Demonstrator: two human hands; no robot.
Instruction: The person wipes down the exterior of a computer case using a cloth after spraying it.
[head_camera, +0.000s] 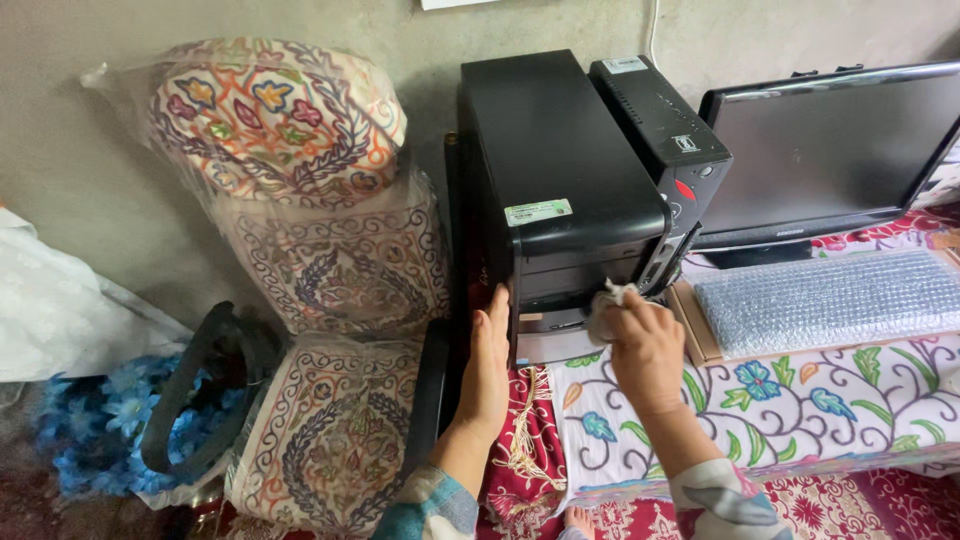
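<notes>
The glossy black computer tower stood upright just ahead of both hands; the left hand lay flat, released, against its side, the right hand clenched a grey cloth at its front

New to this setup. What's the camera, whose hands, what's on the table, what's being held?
There is one view, from a camera worn on a person's head, looking down at their own two bare hands; no robot is involved. The left hand lies flat against the side of a black computer tower. The right hand grips a small pale cloth pressed to the tower's front. The tower stands on a low table with a floral cloth. Beside it are a slimmer black box, a dark monitor and a bubble-wrapped flat item. To the left, patterned cushions in clear plastic are stacked against the wall.
</notes>
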